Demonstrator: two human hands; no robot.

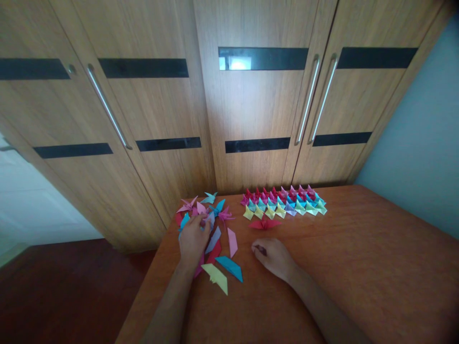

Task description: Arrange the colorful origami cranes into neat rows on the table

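Observation:
My left hand [193, 239] reaches into a loose pile of folded paper cranes on the left, its fingers bent at a pale lilac one [210, 220]. Whether it grips that piece is hard to make out. My right hand [273, 257] rests on the table with its fingers curled together; nothing shows clearly in them. Beyond it lies a red crane [264, 223] with spread wings. Flat folded pieces lie beside my left hand: a pink one [232, 242], a blue one [230, 267] and a yellow one [215, 278]. Several coloured cranes [285, 203] stand in tight rows at the back.
The brown wooden table [358, 267] meets a wooden wardrobe [256, 105] with metal handles. Its left edge drops to a dark red floor [71, 286]. A pale blue wall [412, 143] stands on the right.

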